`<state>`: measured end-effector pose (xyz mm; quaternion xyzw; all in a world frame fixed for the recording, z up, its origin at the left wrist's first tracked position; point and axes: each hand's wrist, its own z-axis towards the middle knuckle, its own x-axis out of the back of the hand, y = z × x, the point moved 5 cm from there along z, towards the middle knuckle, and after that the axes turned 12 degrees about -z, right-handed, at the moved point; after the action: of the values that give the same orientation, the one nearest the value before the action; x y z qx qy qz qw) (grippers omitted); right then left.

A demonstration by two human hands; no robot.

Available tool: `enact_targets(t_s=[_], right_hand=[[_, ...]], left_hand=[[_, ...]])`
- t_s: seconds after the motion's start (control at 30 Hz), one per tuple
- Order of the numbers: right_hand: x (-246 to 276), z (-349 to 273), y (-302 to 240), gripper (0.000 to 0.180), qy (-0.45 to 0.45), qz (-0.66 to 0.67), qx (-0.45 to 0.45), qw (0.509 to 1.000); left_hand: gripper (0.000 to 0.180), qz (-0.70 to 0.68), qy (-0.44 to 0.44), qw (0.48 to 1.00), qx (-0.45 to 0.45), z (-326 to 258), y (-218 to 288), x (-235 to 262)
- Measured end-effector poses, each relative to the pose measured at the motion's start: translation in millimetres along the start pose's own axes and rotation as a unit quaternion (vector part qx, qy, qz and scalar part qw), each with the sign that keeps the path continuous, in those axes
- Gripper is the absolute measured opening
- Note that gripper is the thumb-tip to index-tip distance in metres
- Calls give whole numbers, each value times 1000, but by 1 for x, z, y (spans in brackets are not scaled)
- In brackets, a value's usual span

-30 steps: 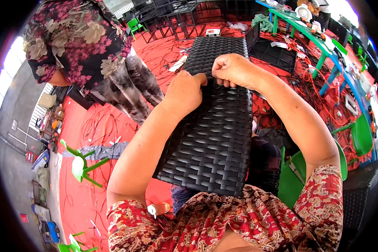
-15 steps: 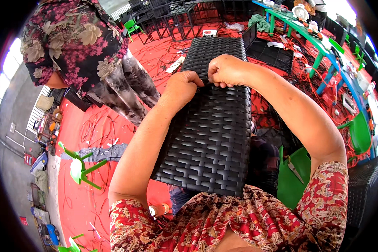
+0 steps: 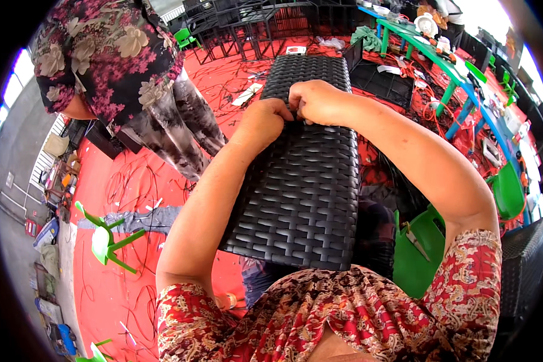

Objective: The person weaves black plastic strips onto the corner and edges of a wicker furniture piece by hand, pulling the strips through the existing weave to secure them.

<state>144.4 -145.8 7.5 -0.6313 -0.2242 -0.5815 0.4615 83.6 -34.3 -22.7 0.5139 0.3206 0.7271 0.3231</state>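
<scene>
Two bare hands are meeting on a long black woven-rattan panel (image 3: 301, 181), which is lying lengthwise across our lap and reaching away from us over the red floor (image 3: 120, 277). We are pressing our left hand (image 3: 262, 117) onto the panel's left edge near its far end, knuckles up and fingers curled down into the weave; whether they are pinching a strand, we cannot tell. Our right hand (image 3: 320, 101) is resting just beside it, touching it, with the fingers bunched together and bent down onto the weave at the panel's middle width; what they are gripping is hidden under the hand. Both forearms are running from our red patterned sleeves along the two sides of the panel. Another person in a dark flowered top (image 3: 102, 60) is standing at the upper left, well apart from the panel. Green plastic chairs are sitting around us: one overturned (image 3: 105, 241) on the floor at left, another (image 3: 422, 253) just beside the panel's near right corner. Green and blue tables (image 3: 458, 78) are lining the far right.
</scene>
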Motion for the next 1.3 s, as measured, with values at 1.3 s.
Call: enact_targets(t_s=[1.3], right_hand=[[-30,-48,3,77,98,742,-140,648]], left_hand=[[21,52,93,991,-77,5,8,10]])
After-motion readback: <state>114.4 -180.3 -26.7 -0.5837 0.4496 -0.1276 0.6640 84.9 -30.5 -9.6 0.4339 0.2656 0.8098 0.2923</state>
